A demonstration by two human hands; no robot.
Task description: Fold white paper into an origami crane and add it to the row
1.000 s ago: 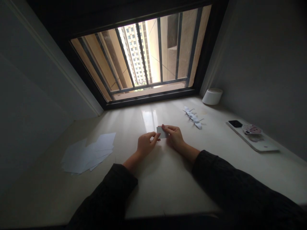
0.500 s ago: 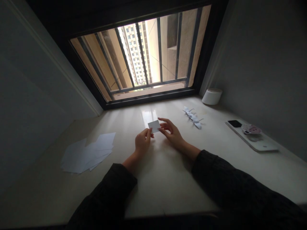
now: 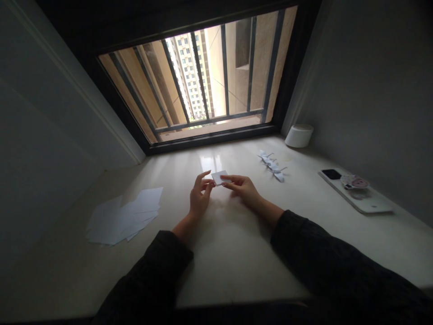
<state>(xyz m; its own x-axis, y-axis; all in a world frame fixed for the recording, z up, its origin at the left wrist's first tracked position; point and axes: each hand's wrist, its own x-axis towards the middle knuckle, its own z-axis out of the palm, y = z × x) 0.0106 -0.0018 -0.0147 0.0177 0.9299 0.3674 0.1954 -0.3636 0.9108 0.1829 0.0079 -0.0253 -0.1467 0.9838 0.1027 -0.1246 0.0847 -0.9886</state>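
Note:
A small folded square of white paper (image 3: 218, 176) is held up in front of me over the white sill. My right hand (image 3: 245, 187) pinches its right side, the index finger lying on top and the thumb along the lower edge. At the lower left corner of the square, the thumb and a bent finger of my left hand (image 3: 200, 194) close together on the paper, while the left index finger is raised. Folded paper cranes (image 3: 271, 166) stand in a row beyond my right hand. Several loose white paper sheets (image 3: 123, 216) lie overlapping left of my left hand.
A white phone (image 3: 361, 194) with a pinkish grip on its back lies at the right by the wall. A white rounded container (image 3: 299, 136) stands in the far right corner. The dark-framed window (image 3: 216, 135) with bars closes off the back.
The right index finger has come down onto the paper from its spread pose. My left index finger has lifted, and the paper has shifted slightly to the right and tilted.

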